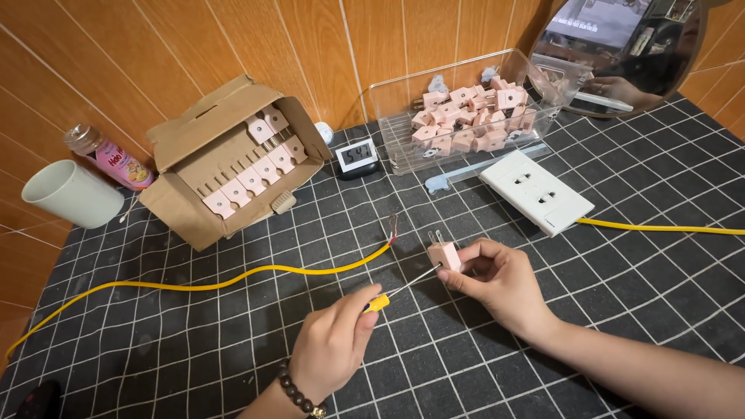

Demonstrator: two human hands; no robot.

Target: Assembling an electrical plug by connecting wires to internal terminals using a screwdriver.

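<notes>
On gridded mat | left hand (335,341) grips screwdriver (396,292) | right hand (497,281) pinches pink plug (444,254)

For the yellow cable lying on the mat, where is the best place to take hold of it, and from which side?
Grip the yellow cable on its insulated sheath just behind the stripped end, coming from above. It lies flat on the checked mat with free space there, and the bare wire strands at the tip look thin and would probably bend.

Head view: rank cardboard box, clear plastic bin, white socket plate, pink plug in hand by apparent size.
1. cardboard box
2. clear plastic bin, close to the box and farther from the camera, so unsure
3. white socket plate
4. pink plug, smallest
</notes>
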